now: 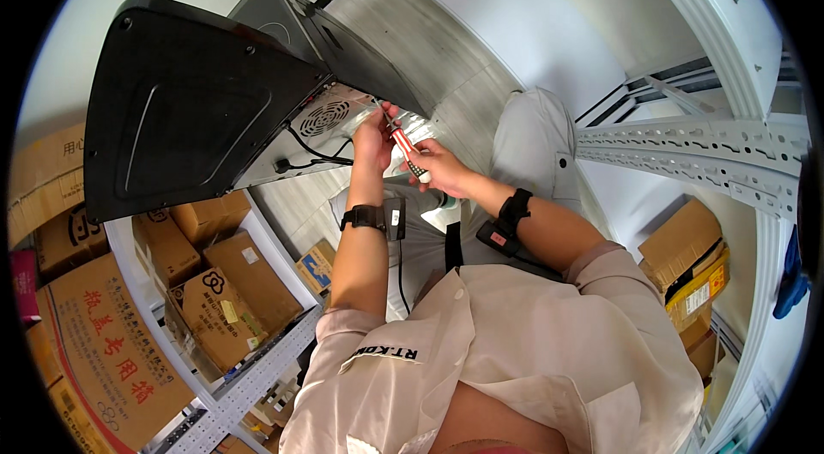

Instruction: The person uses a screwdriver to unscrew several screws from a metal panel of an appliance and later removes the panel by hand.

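A slim screwdriver with a red-and-white striped handle point(403, 142) is located between the hands, at the right-hand edge of a silver sheet-metal panel point(296, 148). The handle's lower part is black with pale dots, ending in a cream cap; the thin metal shaft slants up and left toward the panel edge. Tip contact is too small to confirm.

The right hand point(439, 169) is closed around the handle. The left hand point(371, 141) is raised beside the shaft, fingers curled; whether they pinch the shaft or the panel cannot be told.

The panel carries a round slotted vent grille point(324, 118) and a black power cable point(313, 151). It adjoins a broad, glossy black cover point(176, 106) with rounded corners, screws along its rim and a curved moulded outline. Grey wood-pattern flooring point(403, 21) lies beyond.
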Tool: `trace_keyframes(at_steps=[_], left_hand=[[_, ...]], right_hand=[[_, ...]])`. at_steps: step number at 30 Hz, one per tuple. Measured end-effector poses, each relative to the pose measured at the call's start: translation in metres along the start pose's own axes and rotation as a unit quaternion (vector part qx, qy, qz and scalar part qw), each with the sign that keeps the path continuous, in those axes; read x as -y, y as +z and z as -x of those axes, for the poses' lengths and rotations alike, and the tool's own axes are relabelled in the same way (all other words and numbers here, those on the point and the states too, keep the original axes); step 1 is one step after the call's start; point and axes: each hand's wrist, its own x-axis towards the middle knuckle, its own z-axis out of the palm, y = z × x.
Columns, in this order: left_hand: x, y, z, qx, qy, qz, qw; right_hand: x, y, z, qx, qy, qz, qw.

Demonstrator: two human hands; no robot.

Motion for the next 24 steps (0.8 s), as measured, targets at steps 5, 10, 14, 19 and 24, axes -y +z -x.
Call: trace_keyframes(at_steps=[5, 10, 14, 19, 24], left_hand=[[0.0, -0.001, 0.012, 0.015, -0.019, -0.032, 0.999], [0.003, -0.005, 0.011, 0.026, -0.004, -0.029, 0.999], [0.009, -0.004, 0.005, 0.014, 0.014, -0.027, 0.999], [0.013, -0.005, 0.002, -0.011, 0.022, -0.016, 1.0], [0.013, -0.013, -0.001, 0.003, 0.002, 0.017, 1.0]], right_hand=[[0.003, 0.0, 0.003, 0.028, 0.043, -0.12, 0.991], [0.002, -0.001, 0.002, 0.025, 0.06, -0.152, 0.986], [0.01, 0.011, 0.013, -0.026, 0.026, -0.099, 0.994], [-0.01, 0.02, 0.016, -0.136, -0.09, 0.077, 0.984], [-0.01, 0.028, 0.019, -0.117, -0.034, -0.082, 0.989]])
